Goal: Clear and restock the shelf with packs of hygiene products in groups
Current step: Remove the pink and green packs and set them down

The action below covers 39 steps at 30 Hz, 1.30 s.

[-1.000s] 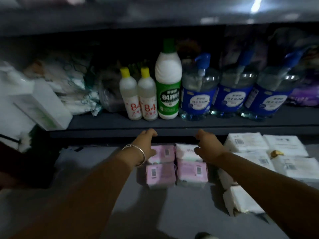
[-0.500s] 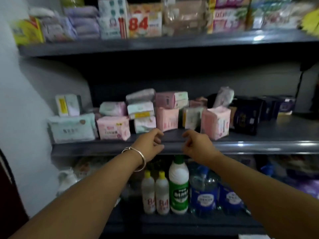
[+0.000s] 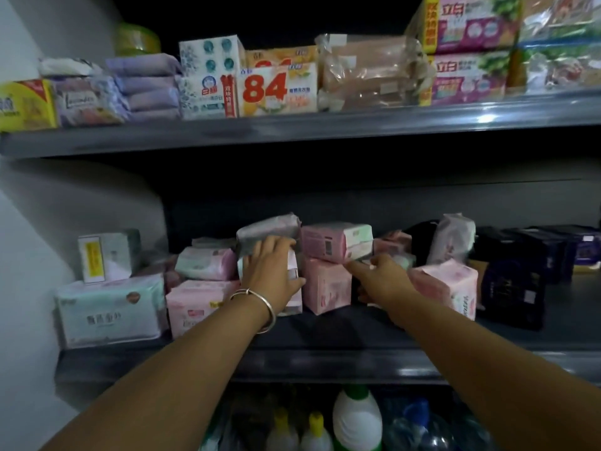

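The middle shelf (image 3: 328,335) holds a jumble of soft hygiene packs in pink, white and mint. My left hand (image 3: 270,270), with a metal bangle on its wrist, grips a white and pink pack (image 3: 293,271) in the central stack. Its fingers lie over the top, just below a grey-white pack (image 3: 266,231), and its thumb is round the side. My right hand (image 3: 380,281) reaches in beside it, fingers stretched left. They touch the lower edge of a pink pack (image 3: 335,242) lying on an upright pink pack (image 3: 328,289). What sits under its palm is hidden.
A large mint-white pack (image 3: 109,315) and a pink pack (image 3: 195,304) fill the shelf's left end, dark boxes (image 3: 510,281) its right. The upper shelf (image 3: 292,131) is crowded with soap and detergent boxes. Bleach bottles (image 3: 356,418) stand below. A white wall (image 3: 29,239) closes the left side.
My view rose from the floor packs and bottle shelf to the middle shelf. Both hands moved from the shelf's front edge in onto the stacked packs, and the left took hold of one.
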Tool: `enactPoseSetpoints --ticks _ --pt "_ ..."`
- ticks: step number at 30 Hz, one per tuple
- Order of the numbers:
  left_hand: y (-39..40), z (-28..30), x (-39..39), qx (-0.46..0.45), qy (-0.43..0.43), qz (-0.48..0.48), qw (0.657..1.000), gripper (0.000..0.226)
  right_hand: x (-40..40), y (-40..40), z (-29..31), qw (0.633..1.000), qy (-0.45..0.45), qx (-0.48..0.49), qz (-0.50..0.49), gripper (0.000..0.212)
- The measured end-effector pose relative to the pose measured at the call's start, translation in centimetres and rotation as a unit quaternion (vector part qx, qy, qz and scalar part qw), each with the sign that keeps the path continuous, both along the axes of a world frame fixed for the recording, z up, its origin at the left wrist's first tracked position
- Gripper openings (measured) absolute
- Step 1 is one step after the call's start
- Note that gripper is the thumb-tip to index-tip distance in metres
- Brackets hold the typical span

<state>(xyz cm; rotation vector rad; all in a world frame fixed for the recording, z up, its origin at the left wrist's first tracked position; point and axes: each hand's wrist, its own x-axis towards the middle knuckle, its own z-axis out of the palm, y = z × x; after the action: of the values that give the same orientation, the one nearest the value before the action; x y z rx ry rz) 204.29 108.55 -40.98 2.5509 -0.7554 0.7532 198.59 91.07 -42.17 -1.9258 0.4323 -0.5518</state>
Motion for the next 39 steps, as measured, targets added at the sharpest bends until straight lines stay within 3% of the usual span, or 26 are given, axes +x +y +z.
enactPoseSetpoints --ticks 3,8,13,16,18,21,25,31,39 --pt "-0.5 1.2 2.1 0.044 -0.013 0.042 0.998 0.066 3.2 -0.8 1.1 0.989 0.003 0.149 -0.010 0.074" --pt "-1.1 2.6 5.1 0.022 0.070 0.086 0.994 0.065 7.1 -1.4 3.0 0.965 0.027 0.260 -0.022 0.104" --pt "-1.2 2.3 7.1 0.020 0.171 0.112 0.979 0.069 8.4 -1.0 3.3 0.953 0.081 0.291 -0.002 0.069" --pt "-1.5 1.9 6.9 0.002 0.173 0.091 0.981 0.060 8.0 -0.8 2.7 0.947 0.032 0.319 0.008 0.051" --pt "-1.5 2.2 6.6 -0.010 0.209 0.103 0.972 0.078 7.1 -0.9 2.3 0.942 -0.005 0.335 0.016 0.044" --pt "-1.7 2.6 5.7 0.024 0.238 0.121 0.963 0.107 5.6 -1.3 1.6 0.943 -0.058 0.327 0.031 0.039" --pt "-2.1 1.9 5.3 0.009 0.241 0.137 0.961 0.124 3.5 -1.8 1.0 0.948 -0.097 0.298 0.060 0.033" --pt "-1.6 1.0 5.1 -0.084 0.219 0.105 0.966 0.105 1.8 -1.7 0.0 0.950 -0.150 0.269 0.052 0.058" --pt "-1.8 0.3 5.1 -0.119 0.261 0.111 0.952 0.128 1.0 -0.6 0.1 0.971 -0.179 0.154 -0.025 0.056"
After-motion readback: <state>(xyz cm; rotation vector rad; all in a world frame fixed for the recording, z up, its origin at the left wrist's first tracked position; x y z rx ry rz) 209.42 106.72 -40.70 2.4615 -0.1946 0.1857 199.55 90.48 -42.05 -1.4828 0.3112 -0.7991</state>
